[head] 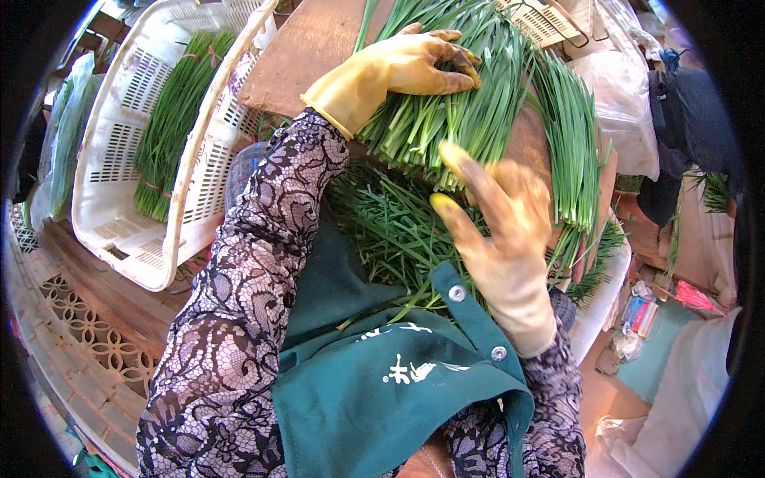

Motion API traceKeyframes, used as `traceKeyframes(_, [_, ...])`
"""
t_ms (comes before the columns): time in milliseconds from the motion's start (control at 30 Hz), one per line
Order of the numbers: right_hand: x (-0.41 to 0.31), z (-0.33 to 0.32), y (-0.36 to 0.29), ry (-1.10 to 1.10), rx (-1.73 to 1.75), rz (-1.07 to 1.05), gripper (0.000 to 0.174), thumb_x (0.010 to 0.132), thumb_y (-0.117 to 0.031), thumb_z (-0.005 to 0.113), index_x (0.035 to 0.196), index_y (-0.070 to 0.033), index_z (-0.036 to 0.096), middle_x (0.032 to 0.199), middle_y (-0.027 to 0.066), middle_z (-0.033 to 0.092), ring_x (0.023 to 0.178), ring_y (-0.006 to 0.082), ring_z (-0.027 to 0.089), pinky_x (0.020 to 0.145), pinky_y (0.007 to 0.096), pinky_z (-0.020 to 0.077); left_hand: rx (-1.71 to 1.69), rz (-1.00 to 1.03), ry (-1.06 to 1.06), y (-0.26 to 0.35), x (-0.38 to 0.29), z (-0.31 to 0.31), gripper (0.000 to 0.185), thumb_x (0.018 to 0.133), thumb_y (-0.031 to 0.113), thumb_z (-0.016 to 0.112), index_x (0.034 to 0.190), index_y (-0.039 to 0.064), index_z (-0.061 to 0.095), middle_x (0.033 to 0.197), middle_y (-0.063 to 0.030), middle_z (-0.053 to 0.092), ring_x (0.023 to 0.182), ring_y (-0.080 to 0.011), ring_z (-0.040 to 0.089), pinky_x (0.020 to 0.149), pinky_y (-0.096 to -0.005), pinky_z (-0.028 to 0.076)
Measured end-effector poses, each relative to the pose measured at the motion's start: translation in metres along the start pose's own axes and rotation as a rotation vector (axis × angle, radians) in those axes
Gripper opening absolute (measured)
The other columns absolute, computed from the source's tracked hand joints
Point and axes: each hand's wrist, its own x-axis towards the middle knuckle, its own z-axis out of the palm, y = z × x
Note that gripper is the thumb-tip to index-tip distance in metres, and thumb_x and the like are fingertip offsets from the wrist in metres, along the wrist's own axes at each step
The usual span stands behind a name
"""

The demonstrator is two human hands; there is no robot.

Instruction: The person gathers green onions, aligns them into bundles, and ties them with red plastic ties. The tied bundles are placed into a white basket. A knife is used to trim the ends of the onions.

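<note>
A thick pile of green garlic chives point(496, 113) lies on a brown wooden board point(305, 60), its pale cut ends towards me. My left hand point(418, 63), in a yellow rubber glove with stained fingertips, rests palm down on top of the pile. Its fingers curl over the leaves; whether they pinch any is hidden. Close to the cut ends, my right hand point(502, 227) wears a matching glove and is blurred. Thumb and forefinger are spread with nothing between them, while its other fingers are bent. To its right, a separate sheaf of chives point(571, 143) hangs over the board's edge.
Loose chive trimmings point(394, 221) heap below the board, against my green apron point(382, 382). At left, a white plastic crate point(113, 233) holds a tied chive bundle point(179, 125). A clear plastic bag point(615, 101) and a person's dark clothing point(696, 119) are at right.
</note>
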Motion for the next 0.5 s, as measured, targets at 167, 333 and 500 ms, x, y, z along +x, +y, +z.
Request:
traceKeyframes(167, [0.021, 0.057, 0.017, 0.046, -0.048, 0.057, 0.014, 0.069, -0.015, 0.077, 0.081, -0.016, 0.069, 0.084, 0.0022, 0.061, 0.087, 0.0251, 0.060, 0.079, 0.0423, 0.0438, 0.022, 0.033, 0.004, 0.006, 0.005, 0.002, 0.033, 0.095, 0.052, 0.062, 0.121, 0.034, 0.073, 0.147, 0.0079, 0.057, 0.153, -0.0214, 0.026, 0.123, -0.0573, 0.004])
traceKeyframes(333, [0.004, 0.036, 0.029, 0.126, 0.130, 0.098, 0.012, 0.074, -0.006, 0.071, 0.083, -0.011, 0.065, 0.083, 0.0078, 0.059, 0.081, 0.0300, 0.058, 0.072, 0.0437, 0.0459, 0.009, 0.008, -0.016, 0.010, 0.007, 0.003, 0.033, 0.095, 0.052, 0.063, 0.120, 0.034, 0.074, 0.148, 0.0077, 0.056, 0.153, -0.0216, 0.026, 0.123, -0.0565, 0.005])
traceKeyframes(500, [-0.044, -0.014, 0.010, -0.691, 0.880, 0.297, 0.019, 0.089, -0.022, 0.076, 0.092, -0.005, 0.070, 0.086, 0.0110, 0.064, 0.084, 0.0268, 0.062, 0.075, 0.0367, 0.0498, 0.054, 0.013, 0.054, 0.000, 0.002, 0.007, 0.033, 0.093, 0.051, 0.066, 0.117, 0.031, 0.075, 0.144, 0.0067, 0.060, 0.152, -0.0207, 0.029, 0.124, -0.0533, 0.006])
